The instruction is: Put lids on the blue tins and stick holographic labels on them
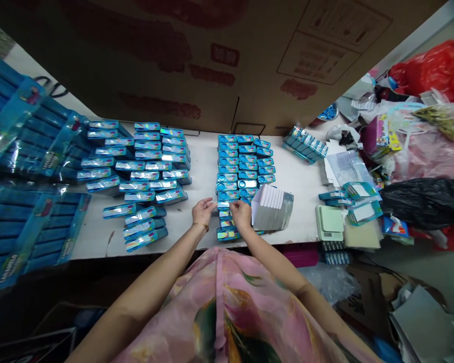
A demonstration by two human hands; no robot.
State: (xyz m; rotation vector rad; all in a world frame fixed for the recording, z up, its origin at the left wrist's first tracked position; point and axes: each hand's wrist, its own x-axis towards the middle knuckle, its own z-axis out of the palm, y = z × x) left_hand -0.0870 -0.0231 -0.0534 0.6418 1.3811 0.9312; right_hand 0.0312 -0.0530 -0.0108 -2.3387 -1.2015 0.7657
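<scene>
Both hands are meeting over a small blue tin (224, 205) at the near end of the middle rows of blue tins (244, 161) on the white counter (200, 176). The left hand (203, 212), a gold bracelet at its wrist, is pinching the tin's left edge with a narrow grip; the right hand (241, 214) is resting on its right side, though whether its grip is closed cannot be told. More tins are lying just below the hands. A stack of white cards (272, 206) is standing just beside the right hand. Wider rows of wrapped blue boxes (144, 166) are lying well to the left, and a cardboard carton (212, 55) is leaning behind.
</scene>
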